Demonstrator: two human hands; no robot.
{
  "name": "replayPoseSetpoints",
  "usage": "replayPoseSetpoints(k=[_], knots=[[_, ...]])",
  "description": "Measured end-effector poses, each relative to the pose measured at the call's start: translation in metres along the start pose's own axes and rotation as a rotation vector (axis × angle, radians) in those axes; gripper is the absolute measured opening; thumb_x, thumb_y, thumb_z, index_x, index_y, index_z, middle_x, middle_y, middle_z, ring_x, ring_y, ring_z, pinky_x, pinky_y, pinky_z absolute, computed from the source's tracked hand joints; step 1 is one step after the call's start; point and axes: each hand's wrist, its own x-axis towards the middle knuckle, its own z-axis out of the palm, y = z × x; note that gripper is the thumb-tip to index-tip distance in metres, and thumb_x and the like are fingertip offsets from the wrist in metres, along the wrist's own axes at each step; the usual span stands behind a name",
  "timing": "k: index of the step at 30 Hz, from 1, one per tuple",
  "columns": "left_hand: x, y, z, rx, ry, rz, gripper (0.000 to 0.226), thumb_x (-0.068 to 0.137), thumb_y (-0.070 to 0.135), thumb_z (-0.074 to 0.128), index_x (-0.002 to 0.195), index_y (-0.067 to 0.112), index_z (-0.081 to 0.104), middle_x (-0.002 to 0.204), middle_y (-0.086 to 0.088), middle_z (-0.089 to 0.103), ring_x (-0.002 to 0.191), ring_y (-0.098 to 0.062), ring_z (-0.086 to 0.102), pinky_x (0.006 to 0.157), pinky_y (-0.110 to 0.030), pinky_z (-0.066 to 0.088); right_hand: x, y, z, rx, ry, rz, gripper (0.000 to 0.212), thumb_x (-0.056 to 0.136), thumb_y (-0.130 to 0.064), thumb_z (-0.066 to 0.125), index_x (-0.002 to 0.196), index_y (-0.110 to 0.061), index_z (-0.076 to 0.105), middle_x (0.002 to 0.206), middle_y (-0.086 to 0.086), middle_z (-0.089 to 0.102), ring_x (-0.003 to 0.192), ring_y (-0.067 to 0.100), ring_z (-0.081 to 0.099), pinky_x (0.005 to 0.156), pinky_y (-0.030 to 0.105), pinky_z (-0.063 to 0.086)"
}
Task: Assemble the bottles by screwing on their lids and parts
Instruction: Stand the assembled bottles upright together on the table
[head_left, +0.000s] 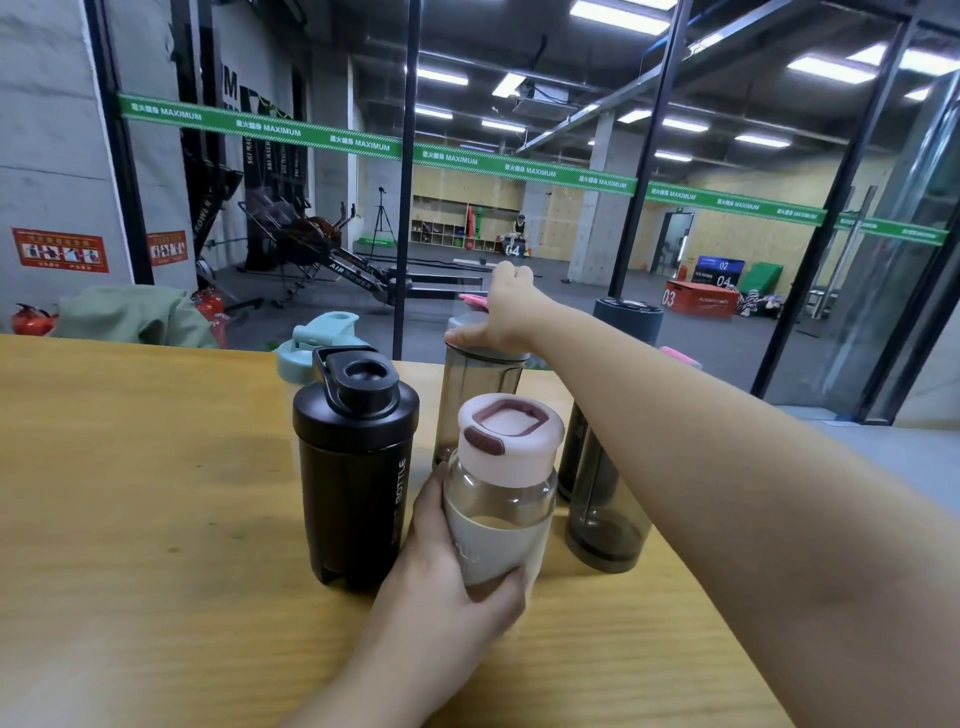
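Centrally, clear glass bottle (496, 499), round pink lid (511, 431), left-hand (447, 577) grip

black shaker (356, 462), pale pink lid (511, 431) on clear glass bottle (498, 514) with cream sleeve, smoky grey bottles (478, 384), mint lid (317, 338), perhaps light-wood table (130, 493).

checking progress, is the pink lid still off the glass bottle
No, the pink lid sits on the glass bottle held by the left hand.

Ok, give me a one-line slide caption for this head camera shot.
Left hand grips a pink-lidded glass bottle on the wooden table while the right hand reaches to a smoky bottle's lid.
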Motion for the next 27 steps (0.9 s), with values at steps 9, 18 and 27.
replayPoseSetpoints(k=[9, 18, 27], knots=[[-0.001, 0.003, -0.001, 0.004, -0.007, 0.024, 0.102, 0.066, 0.051, 0.066, 0.141, 0.048, -0.002, 0.139, 0.023, 0.037, 0.123, 0.002, 0.041, 0.098, -0.014, 0.032, -0.009, -0.004, -0.001, 0.043, -0.172, -0.006, 0.092, 0.075, -0.056, 0.069, 0.142, -0.011, 0.025, 0.134, 0.012, 0.047, 0.113, 0.029, 0.05, 0.092, 0.038, 0.046], [-0.002, 0.005, -0.002, -0.032, -0.023, -0.019, 0.104, 0.071, 0.044, 0.072, 0.145, 0.041, -0.001, 0.131, 0.024, 0.039, 0.117, 0.002, 0.043, 0.093, -0.014, 0.031, -0.03, 0.006, -0.043, 0.223, 0.028, -0.206, 0.083, 0.069, -0.041, 0.079, 0.136, -0.028, 0.033, 0.13, 0.007, 0.039, 0.104, 0.023, 0.048, 0.083, 0.032, 0.047], [0.002, -0.002, -0.008, -0.089, -0.072, -0.05, 0.083, 0.073, 0.035, 0.076, 0.13, 0.042, 0.016, 0.113, 0.034, 0.043, 0.104, 0.004, 0.052, 0.092, -0.018, 0.036, -0.078, 0.035, -0.096, 0.372, 0.173, -0.292, 0.083, 0.07, -0.033, 0.081, 0.137, -0.032, 0.033, 0.128, 0.0, 0.039, 0.104, 0.018, 0.049, 0.071, 0.015, 0.041]])
